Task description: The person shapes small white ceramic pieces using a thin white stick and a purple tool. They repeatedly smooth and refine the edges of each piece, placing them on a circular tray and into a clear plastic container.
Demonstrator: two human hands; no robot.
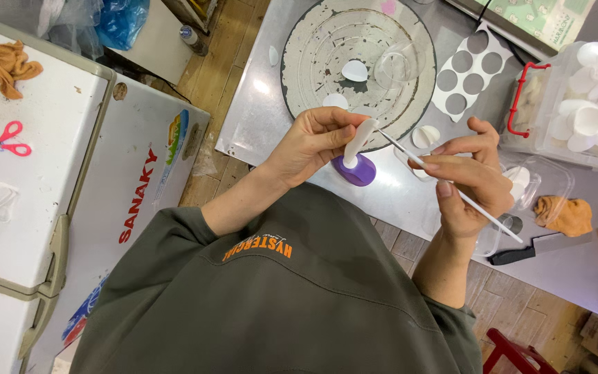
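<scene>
White paste, a curved petal-shaped piece (359,140), is being pinched upright in the left hand (313,142), thumb and fingers closed around its lower part. A purple cutter (355,170) is being kept just under that hand, close to the palm; whether it is being gripped or is only resting on the table cannot be told. A thin white stick (451,188) is being held like a pen by the right hand (468,176), fingers curled tight on the shaft, and its tip is being pressed against the edge of the petal. Both hands are being worked over the grey metal table (257,118), just in front of a round worn board (313,62) on which two more white petals (354,70) are lying. A white sheet with round holes (466,69) is being left beyond the right hand, and a clear box of white shapes (593,104) is sitting at the far right. Orange cloths (569,216) are lying near the right wrist, and red scissors (7,139) are lying well apart on the white chest at the left.
</scene>
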